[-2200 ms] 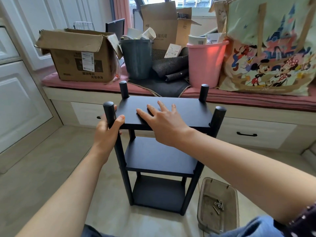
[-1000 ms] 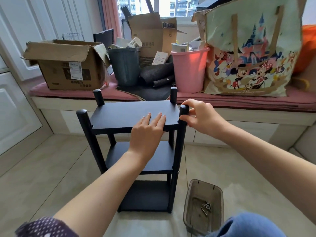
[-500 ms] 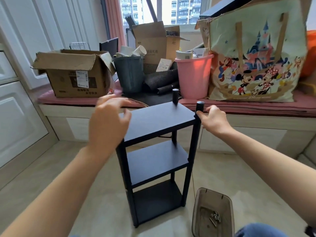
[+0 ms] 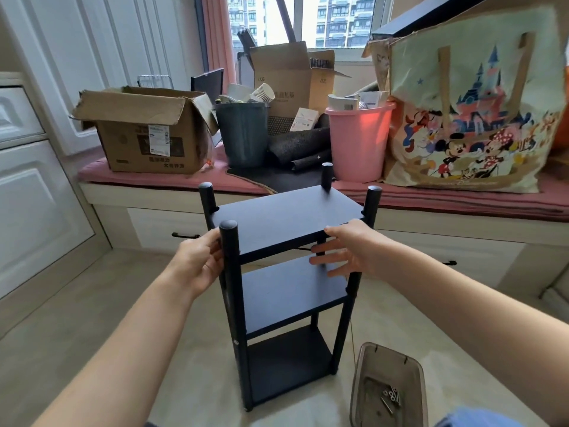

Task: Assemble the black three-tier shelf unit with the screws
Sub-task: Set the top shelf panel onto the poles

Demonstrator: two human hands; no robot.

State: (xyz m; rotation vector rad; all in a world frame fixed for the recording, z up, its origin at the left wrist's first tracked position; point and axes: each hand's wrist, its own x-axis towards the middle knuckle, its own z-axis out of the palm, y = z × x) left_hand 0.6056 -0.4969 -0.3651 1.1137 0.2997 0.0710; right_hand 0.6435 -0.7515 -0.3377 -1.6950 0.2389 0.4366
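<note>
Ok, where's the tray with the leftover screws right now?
In the head view the clear plastic tray sits on the floor at the lower right, just right of the black shelf unit, below the right hand.

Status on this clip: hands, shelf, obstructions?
Left hand grips near post. Right hand open at top tier's edge. Black three-tier shelf unit upright. Clear plastic screw tray beside it.
</note>
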